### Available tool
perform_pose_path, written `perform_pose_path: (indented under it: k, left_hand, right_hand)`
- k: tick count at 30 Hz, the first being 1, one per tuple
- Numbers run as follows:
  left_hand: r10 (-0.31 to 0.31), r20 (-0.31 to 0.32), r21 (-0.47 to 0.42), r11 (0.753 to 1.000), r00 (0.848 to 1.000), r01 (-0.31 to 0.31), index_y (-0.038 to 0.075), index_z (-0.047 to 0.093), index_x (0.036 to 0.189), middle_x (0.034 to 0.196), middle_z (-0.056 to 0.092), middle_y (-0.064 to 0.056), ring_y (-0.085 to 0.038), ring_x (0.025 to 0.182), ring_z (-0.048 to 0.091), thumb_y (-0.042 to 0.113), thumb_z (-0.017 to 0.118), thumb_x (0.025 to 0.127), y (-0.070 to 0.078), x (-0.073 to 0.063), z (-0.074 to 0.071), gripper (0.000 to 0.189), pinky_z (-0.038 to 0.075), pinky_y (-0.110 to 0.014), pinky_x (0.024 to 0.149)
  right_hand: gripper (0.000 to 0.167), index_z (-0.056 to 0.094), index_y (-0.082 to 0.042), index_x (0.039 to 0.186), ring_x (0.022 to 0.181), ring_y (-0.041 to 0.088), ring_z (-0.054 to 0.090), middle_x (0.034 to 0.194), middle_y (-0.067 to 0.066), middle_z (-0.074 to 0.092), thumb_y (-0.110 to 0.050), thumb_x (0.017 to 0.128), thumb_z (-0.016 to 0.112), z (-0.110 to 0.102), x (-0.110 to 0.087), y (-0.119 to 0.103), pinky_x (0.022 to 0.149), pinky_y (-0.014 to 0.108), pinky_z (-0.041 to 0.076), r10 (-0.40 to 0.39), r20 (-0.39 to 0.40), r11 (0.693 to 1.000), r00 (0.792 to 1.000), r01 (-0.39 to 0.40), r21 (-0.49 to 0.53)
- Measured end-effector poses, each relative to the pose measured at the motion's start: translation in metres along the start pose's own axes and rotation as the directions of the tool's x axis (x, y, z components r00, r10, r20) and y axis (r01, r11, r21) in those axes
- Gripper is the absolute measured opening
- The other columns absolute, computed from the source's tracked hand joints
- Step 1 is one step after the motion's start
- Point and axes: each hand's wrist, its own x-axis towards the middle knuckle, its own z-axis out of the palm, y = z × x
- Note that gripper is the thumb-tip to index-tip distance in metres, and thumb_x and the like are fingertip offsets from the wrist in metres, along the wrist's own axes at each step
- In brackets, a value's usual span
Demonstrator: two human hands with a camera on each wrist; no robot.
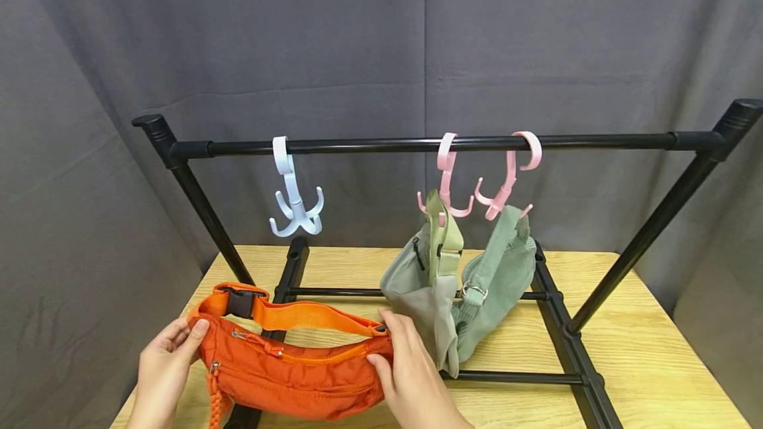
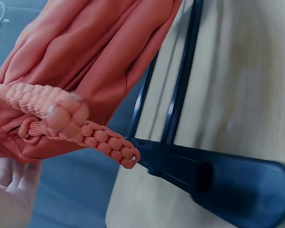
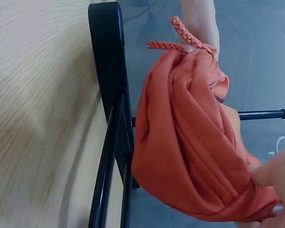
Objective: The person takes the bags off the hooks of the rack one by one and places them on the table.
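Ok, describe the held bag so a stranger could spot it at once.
Find the black rack on the wooden table. Low and left in the head view, the left hand and right hand grip a zipped bag. Unlike the grey-green bag and green bag hanging from pink hooks, it's orange.

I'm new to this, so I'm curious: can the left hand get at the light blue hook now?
Probably yes: the light blue hook is bare and nothing seems to block it. But the left hand grips one end of the orange bag, so may have to let go first.
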Motion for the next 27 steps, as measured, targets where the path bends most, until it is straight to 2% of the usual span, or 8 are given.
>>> perform_pose_path:
  k: [2,4,5,10,13,17,23,27]
  left_hand:
    - [-0.046,-0.017,0.066,0.997,0.999,0.048,0.006,0.062,0.116,0.085,0.062,0.017,0.01,0.077,0.058,0.02,0.064,0.098,-0.003,0.001,-0.001,0.023,0.052,-0.011,0.066]
    - [-0.078,-0.014,0.117,0.99,0.997,0.079,-0.009,0.051,0.129,0.089,0.062,0.014,0.011,0.078,0.057,0.024,0.063,0.099,-0.007,0.002,-0.002,0.046,0.052,-0.012,0.067]
    - [-0.091,-0.012,0.138,0.986,0.996,0.092,-0.01,0.048,0.131,0.09,0.062,0.015,0.011,0.079,0.057,0.026,0.063,0.099,-0.009,0.002,-0.003,0.051,0.052,-0.012,0.067]
    - [-0.11,-0.004,0.168,0.98,0.994,0.11,-0.012,0.048,0.133,0.098,0.067,0.005,0.009,0.078,0.059,0.028,0.063,0.099,-0.019,0.004,-0.005,0.055,0.053,-0.014,0.067]
    - [-0.113,0.003,0.187,0.976,0.994,0.111,-0.014,0.049,0.131,0.096,0.068,0.005,0.008,0.077,0.06,0.027,0.062,0.099,-0.023,0.005,-0.006,0.053,0.054,-0.016,0.066]
    - [-0.135,0.01,0.201,0.971,0.991,0.131,-0.01,0.053,0.125,0.088,0.067,0.013,0.005,0.075,0.061,0.029,0.062,0.099,-0.025,0.006,-0.005,0.048,0.055,-0.018,0.065]
    - [-0.152,0.007,0.271,0.952,0.988,0.145,-0.013,0.048,0.133,0.102,0.07,-0.002,0.008,0.075,0.059,0.035,0.06,0.099,-0.027,0.008,-0.004,0.06,0.054,-0.017,0.066]
    - [-0.165,0.011,0.283,0.946,0.986,0.155,-0.014,0.047,0.134,0.102,0.07,-0.004,0.008,0.074,0.059,0.035,0.06,0.099,-0.03,0.009,-0.004,0.062,0.054,-0.017,0.066]
  right_hand:
    - [0.059,0.043,-0.002,0.141,0.107,0.018,0.055,0.119,0.007,0.054,-0.01,0.091,0.071,0.002,0.001,-0.001,0.09,0.038,0.05,0.032,0.041,0.999,0.999,-0.032,-0.005]
    - [0.059,0.043,-0.003,0.142,0.105,0.018,0.055,0.115,0.006,0.055,-0.009,0.091,0.071,0.004,0.002,-0.001,0.089,0.038,0.05,0.057,0.076,0.998,0.995,-0.057,-0.009]
    - [0.059,0.042,-0.003,0.142,0.105,0.018,0.055,0.114,0.005,0.055,-0.009,0.091,0.071,0.005,0.002,-0.001,0.089,0.038,0.05,0.066,0.092,0.998,0.994,-0.065,-0.011]
    - [0.058,0.043,-0.004,0.14,0.102,0.018,0.056,0.111,0.005,0.055,-0.009,0.09,0.072,0.01,0.002,0.002,0.088,0.038,0.05,0.064,0.105,0.998,0.992,-0.062,-0.022]
    - [0.057,0.044,-0.002,0.139,0.101,0.019,0.056,0.11,0.005,0.055,-0.009,0.089,0.073,0.013,0.001,0.004,0.087,0.038,0.05,0.061,0.104,0.998,0.993,-0.059,-0.028]
    - [0.057,0.043,-0.002,0.139,0.103,0.021,0.057,0.11,0.006,0.056,-0.009,0.09,0.072,0.016,0.001,0.006,0.088,0.04,0.05,0.089,0.133,0.996,0.987,-0.084,-0.039]
    - [0.057,0.042,0.0,0.139,0.105,0.024,0.058,0.11,0.009,0.056,-0.008,0.091,0.071,0.023,0.005,0.008,0.09,0.041,0.051,0.115,0.186,0.993,0.976,-0.107,-0.054]
    - [0.058,0.041,0.001,0.139,0.105,0.026,0.059,0.109,0.011,0.057,-0.005,0.09,0.071,0.029,0.007,0.009,0.09,0.042,0.051,0.127,0.2,0.991,0.972,-0.116,-0.066]
